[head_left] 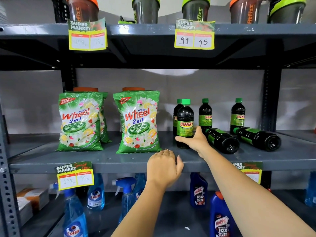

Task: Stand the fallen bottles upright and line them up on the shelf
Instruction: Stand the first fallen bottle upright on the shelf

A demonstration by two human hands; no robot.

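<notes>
On the grey middle shelf [119, 159] stand dark Sunny bottles with green caps. My right hand [194, 140] grips the lower part of the front upright bottle [185, 120]; another upright bottle [176, 113] is partly hidden behind it. Two more stand further back, one in the middle [205, 115] and one at the right [238, 115]. Two bottles lie on their sides with bases toward me: one [222, 140] just right of my right hand, the other [259, 138] further right. My left hand [164, 165] rests on the shelf's front edge, holding nothing.
Two green Wheel detergent bags [80, 120] [138, 122] stand on the left of the same shelf. Shaker cups [145, 10] line the top shelf. Blue Colin sprays [75, 216] and Harpic bottles [220, 218] fill the shelf below. Yellow price tags [75, 176] hang from shelf edges.
</notes>
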